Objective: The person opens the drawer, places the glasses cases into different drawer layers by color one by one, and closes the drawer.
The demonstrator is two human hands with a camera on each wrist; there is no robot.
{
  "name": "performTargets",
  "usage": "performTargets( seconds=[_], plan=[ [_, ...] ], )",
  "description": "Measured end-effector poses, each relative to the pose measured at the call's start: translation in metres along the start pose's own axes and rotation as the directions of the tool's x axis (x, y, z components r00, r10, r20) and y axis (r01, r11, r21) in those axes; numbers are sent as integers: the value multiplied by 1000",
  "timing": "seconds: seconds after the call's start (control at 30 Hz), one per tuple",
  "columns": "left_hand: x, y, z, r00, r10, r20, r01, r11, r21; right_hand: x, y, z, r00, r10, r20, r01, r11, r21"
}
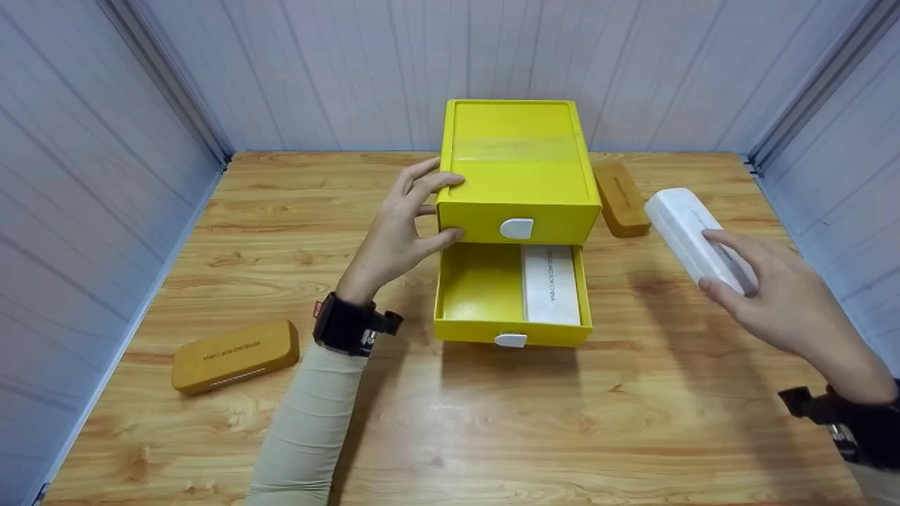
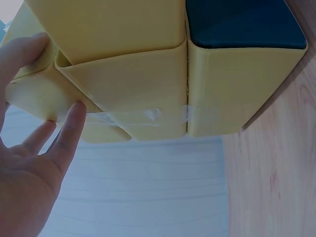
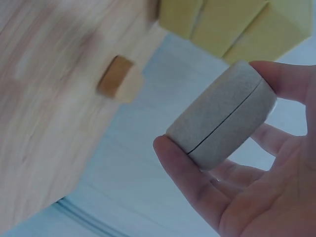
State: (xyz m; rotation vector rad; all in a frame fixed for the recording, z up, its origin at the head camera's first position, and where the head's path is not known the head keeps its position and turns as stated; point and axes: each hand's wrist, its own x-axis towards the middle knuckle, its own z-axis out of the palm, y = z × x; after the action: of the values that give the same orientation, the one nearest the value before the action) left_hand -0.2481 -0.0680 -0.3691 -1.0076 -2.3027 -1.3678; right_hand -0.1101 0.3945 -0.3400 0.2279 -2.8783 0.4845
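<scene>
My left hand (image 1: 394, 232) grips the front left corner of a yellow drawer box (image 1: 520, 183), thumb on its front and fingers over the top edge and side. Below the closed upper drawer, the lower drawer (image 1: 485, 284) is pulled out; a white glasses case (image 1: 551, 284) lies along its right side. To the right of the box, my right hand (image 1: 791, 299) holds another white glasses case (image 1: 692, 235) above the table by its near end. A seam runs across that case (image 3: 222, 116) in the right wrist view, between thumb and fingers.
An orange glasses case (image 1: 235, 356) lies on the wooden table (image 1: 394, 450) at left. Another orange case (image 1: 622, 200) lies beside the box, at its right. Pale panel walls (image 1: 351, 77) enclose the back and both sides.
</scene>
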Motion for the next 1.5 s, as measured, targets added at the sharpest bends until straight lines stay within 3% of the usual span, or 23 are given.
performTargets(
  seconds=[0.27,0.53,0.8,1.03,1.5],
  plan=[
    [0,0,1,1000,3,8,-3,1000,-6,-24,-33,-13,992,-121,-45,123,991,53],
    [1,-3,1,1000,12,3,-12,1000,-13,-36,-78,-29,972,-229,-58,235,964,122],
    [1,-3,0,1000,10,4,-9,1000,-6,-32,-120,-30,936,-349,-41,351,931,104],
    [1,-1,0,1000,1,5,-1,1000,-13,-18,-141,-20,897,-443,-11,442,892,92],
    [2,-1,1,1000,9,-7,-9,999,-36,9,-160,-5,886,-414,209,398,910,115]
  ],
)
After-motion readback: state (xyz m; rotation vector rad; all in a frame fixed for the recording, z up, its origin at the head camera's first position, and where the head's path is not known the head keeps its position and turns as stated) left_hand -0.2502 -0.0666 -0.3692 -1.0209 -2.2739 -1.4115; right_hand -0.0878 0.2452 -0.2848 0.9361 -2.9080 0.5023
